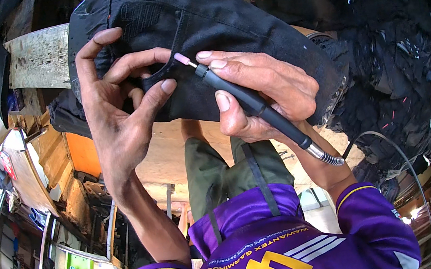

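Grinding black garment (pixel 220 17), rotary tool (pixel 246 99), both hands

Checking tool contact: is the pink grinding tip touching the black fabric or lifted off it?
Touching: the pink tip rests against the black fabric by the left hand's fingers.

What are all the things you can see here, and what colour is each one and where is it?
Black garment: one, black, draped across the top middle, under both hands.
Rotary tool handpiece: one, black, slanting down to the right.
Grinding tip: one, pink, at the tool's upper end, by the cloth.
Flexible shaft: one, silver, coming off the handpiece's lower end.
Pile of dark cloth: one heap, black, far right.
Wooden board: one, pale, upper left.
Purple shirt: one, purple with yellow trim, bottom middle.
Left hand: one, pinching the garment's fold.
Right hand: one, its fingers gripping the handpiece.
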